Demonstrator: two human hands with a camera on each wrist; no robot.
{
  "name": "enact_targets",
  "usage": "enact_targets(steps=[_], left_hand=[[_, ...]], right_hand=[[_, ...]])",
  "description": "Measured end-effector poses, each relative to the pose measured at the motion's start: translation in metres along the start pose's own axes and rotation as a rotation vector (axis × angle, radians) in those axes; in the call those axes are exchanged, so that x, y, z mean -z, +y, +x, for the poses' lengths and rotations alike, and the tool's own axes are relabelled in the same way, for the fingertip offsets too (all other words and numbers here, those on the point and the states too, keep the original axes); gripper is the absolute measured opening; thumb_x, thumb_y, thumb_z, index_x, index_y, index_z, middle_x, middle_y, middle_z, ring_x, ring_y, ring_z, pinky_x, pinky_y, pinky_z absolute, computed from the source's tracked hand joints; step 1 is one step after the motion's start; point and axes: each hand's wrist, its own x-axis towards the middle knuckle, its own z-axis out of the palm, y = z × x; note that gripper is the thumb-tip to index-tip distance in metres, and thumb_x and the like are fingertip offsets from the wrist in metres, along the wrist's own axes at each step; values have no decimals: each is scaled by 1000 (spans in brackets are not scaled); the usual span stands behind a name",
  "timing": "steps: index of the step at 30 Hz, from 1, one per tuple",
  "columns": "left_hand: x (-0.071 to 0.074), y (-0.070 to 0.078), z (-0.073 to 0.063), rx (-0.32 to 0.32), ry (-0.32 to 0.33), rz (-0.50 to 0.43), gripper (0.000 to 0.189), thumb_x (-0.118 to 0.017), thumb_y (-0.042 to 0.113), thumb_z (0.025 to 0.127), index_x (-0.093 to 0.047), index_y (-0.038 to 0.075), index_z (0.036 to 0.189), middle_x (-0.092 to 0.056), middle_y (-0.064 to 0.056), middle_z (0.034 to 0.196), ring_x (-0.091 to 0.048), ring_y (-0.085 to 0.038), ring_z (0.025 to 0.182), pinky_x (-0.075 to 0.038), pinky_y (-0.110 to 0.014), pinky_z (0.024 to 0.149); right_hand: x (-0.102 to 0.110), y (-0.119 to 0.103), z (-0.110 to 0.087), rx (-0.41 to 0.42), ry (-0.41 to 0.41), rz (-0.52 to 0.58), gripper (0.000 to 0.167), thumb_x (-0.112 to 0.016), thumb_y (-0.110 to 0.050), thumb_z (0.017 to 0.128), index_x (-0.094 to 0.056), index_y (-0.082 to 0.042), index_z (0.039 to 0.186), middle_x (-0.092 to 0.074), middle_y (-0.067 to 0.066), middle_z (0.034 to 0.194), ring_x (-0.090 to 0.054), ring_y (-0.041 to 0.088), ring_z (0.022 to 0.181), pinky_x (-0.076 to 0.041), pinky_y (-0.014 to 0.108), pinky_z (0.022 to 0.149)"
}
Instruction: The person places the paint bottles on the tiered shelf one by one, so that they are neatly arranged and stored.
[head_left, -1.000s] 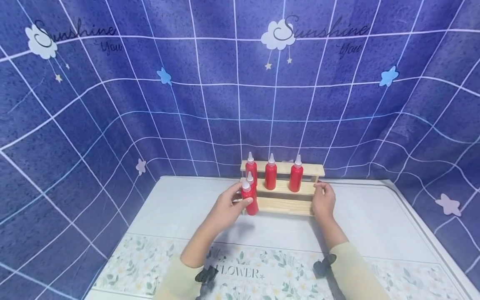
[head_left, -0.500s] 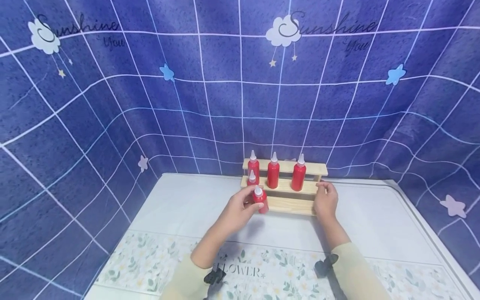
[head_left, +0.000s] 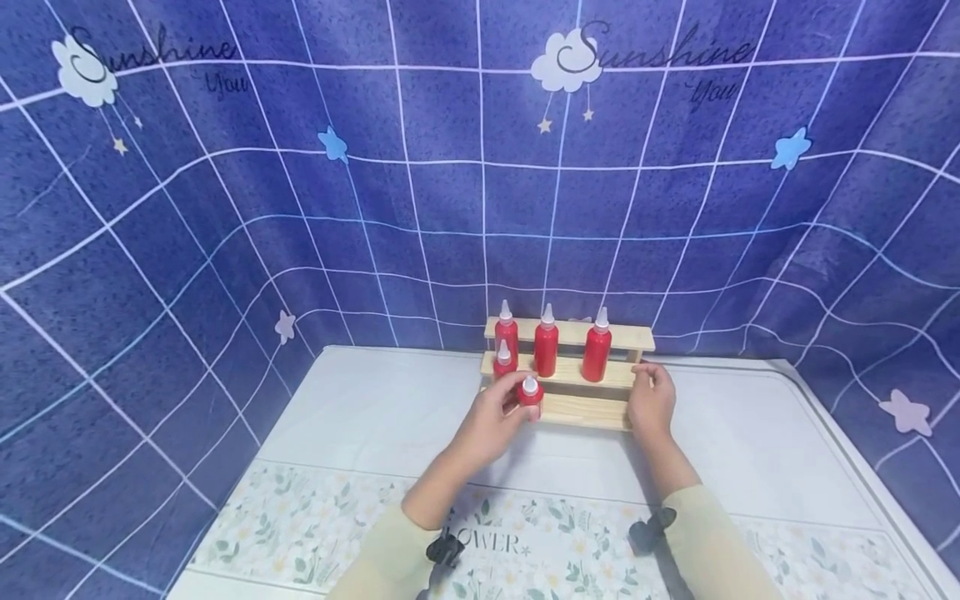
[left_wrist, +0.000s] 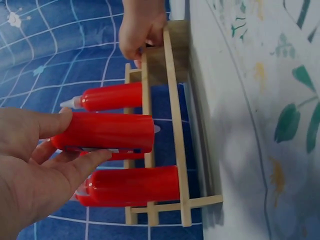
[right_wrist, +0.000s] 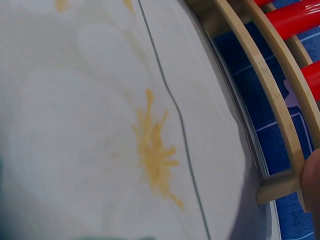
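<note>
My left hand (head_left: 491,421) holds a red squeeze bottle (left_wrist: 110,131) between thumb and fingers, in front of the tiered wooden rack (head_left: 588,408). Its white nozzle tip points toward the head camera, and its base faces the rack in the left wrist view. More red bottles stand on the rack: one at the back left (head_left: 506,336), one in the middle (head_left: 546,350), one farther right (head_left: 597,354). Another bottle (head_left: 503,358) at the left end is partly hidden behind my left hand. My right hand (head_left: 651,402) grips the rack's right end.
The rack stands on a white table (head_left: 397,400) with a flower-printed band (head_left: 555,542) along its front. Behind the table hangs a blue gridded curtain (head_left: 435,208) with stars and clouds.
My left hand has carried the bottle rightward from the rack's left end, and the bottle now tips more toward the head camera. My right hand stays at the rack's end.
</note>
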Motion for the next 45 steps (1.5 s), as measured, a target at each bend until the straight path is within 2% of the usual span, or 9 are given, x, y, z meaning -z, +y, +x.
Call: enact_targets(steps=[11,16,20,23,28,31,37,45], left_hand=[[-13,-4,8,42,-4,40,52,-72,2,97,-58,6,147,-68,-16,140,-66,-31,133,-55,-39,113],[-19,-5,13,32,-2,54,51,-71,1,98,-58,5,147,-67,-18,140,-66,-30,133,-55,-38,113],[-21,-5,19,20,10,61,51,-69,0,99,-57,4,148,-63,-19,147,-64,-32,137,-54,-42,113],[-23,-8,22,12,21,120,52,-67,0,100,-54,4,151,-60,-20,152,-62,-34,139,-54,-45,114],[-28,-10,26,44,27,297,58,-67,13,103,-46,12,158,-58,-16,155,-60,-33,142,-51,-49,118],[-30,-11,28,57,38,357,61,-67,17,104,-43,15,159,-57,-15,156,-58,-34,143,-48,-54,120],[-36,-12,31,66,67,408,61,-67,13,103,-41,14,158,-61,-16,151,-60,-34,141,-50,-57,116],[-44,-15,31,126,42,417,65,-66,15,104,-33,14,160,-65,-17,143,-65,-33,136,-55,-51,113]], right_hand=[[0,-2,3,-4,5,5,26,-42,-12,107,-62,1,117,-58,22,151,-40,37,156,-21,55,135],[1,-2,3,8,10,14,25,-42,-11,107,-62,2,116,-58,22,150,-40,38,155,-21,56,134],[1,-3,0,7,5,23,24,-42,-10,107,-61,2,115,-58,22,150,-41,38,154,-22,56,134],[1,-2,-1,4,-2,18,25,-42,-10,107,-61,2,116,-58,23,149,-41,37,155,-22,56,134],[1,-1,0,19,3,4,26,-42,-12,107,-62,2,115,-59,22,150,-40,37,156,-22,54,135],[1,-2,1,27,3,7,26,-42,-13,107,-62,2,115,-59,22,151,-39,37,157,-20,55,135],[1,-2,1,21,0,3,27,-41,-13,107,-62,2,116,-58,23,151,-39,38,157,-19,55,135],[2,0,-3,10,-11,11,27,-42,-12,107,-62,2,117,-58,23,151,-38,38,157,-19,56,135]])
